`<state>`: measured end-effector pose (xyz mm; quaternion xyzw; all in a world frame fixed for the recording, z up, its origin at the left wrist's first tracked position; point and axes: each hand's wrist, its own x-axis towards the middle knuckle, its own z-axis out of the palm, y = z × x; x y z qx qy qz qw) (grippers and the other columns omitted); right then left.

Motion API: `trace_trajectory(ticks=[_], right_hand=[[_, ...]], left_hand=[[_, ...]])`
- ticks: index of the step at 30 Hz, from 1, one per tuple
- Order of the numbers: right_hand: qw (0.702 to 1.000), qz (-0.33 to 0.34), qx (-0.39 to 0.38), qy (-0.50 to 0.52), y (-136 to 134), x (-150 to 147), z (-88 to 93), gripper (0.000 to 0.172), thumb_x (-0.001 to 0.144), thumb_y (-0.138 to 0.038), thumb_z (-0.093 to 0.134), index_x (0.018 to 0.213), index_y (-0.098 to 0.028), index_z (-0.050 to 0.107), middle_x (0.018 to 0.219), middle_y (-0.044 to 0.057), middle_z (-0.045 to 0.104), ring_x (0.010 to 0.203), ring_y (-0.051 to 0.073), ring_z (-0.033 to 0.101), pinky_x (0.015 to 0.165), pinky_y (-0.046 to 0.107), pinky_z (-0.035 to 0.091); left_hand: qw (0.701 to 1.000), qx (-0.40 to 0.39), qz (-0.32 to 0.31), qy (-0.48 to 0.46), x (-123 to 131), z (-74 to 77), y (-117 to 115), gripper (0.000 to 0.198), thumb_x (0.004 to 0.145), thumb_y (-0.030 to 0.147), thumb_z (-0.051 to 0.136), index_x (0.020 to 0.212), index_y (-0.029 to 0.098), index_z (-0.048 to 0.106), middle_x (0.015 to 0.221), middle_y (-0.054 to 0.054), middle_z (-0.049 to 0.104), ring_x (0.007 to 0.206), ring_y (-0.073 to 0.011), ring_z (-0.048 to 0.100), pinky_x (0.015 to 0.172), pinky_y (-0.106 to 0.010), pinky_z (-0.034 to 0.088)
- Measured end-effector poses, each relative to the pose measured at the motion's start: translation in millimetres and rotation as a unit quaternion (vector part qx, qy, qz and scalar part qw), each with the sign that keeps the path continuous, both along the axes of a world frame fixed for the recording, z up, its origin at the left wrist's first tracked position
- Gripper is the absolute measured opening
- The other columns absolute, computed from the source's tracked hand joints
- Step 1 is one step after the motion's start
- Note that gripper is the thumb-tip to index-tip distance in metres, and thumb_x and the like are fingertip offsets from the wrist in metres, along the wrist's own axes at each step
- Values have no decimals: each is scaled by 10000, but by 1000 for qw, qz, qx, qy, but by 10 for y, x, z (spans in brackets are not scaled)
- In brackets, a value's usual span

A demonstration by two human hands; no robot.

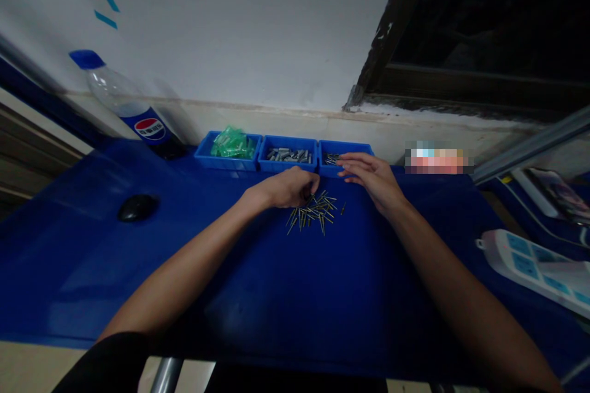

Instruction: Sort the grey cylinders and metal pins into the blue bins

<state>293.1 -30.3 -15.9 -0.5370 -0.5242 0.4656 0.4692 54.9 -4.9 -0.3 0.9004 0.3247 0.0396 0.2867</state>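
A loose pile of thin metal pins lies on the blue tabletop. At the pile's upper left edge is my left hand, its fingers curled down and pressed together; whatever they hold is hidden. My right hand reaches over the front rim of the right blue bin, fingers stretched out and slightly apart. Dark thin pieces, partly covered by those fingers, lie in this bin. Short silvery cylindrical pieces fill much of the middle blue bin. Green plastic packets are heaped in the left blue bin.
A Pepsi bottle stands at the back left, and a black computer mouse rests in front of it. On the right are a white power strip and a phone-like device. The wall closes off the back.
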Motion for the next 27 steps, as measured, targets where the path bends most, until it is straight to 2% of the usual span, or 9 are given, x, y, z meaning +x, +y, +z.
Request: trace_trajectory(ticks=[10,16,21,27], right_hand=[[1000,9,-10,-2,-19,-27,0,224,796,-348,786,1008,-277,770,1097,74,816,911,247,772,826,414,611],[1000,17,-12,-9,-25,-45,13,223,801,-370,782,1002,-274,772,1066,76,819,913,254,771,831,423,606],[1000,12,-9,0,-23,-44,5,219,785,-375,797,973,-266,770,1006,67,820,889,243,764,814,410,597],[999,28,-15,-16,-29,-32,8,210,814,-382,772,995,-276,764,1029,67,820,906,246,763,838,423,606]], left_hand=[[999,-32,-13,-23,-21,-7,2,311,719,5,601,988,141,675,779,-30,745,689,-147,678,604,-257,430],[999,-23,-16,-43,-33,-19,26,271,757,64,628,1012,136,686,763,-25,744,667,-141,679,604,-252,439],[998,-21,-9,-60,-61,5,51,301,771,62,629,1057,141,683,819,-44,766,711,-148,698,618,-241,450],[998,1,-3,-68,-114,21,92,327,783,54,605,1086,149,685,864,-51,777,768,-157,717,669,-247,476]])
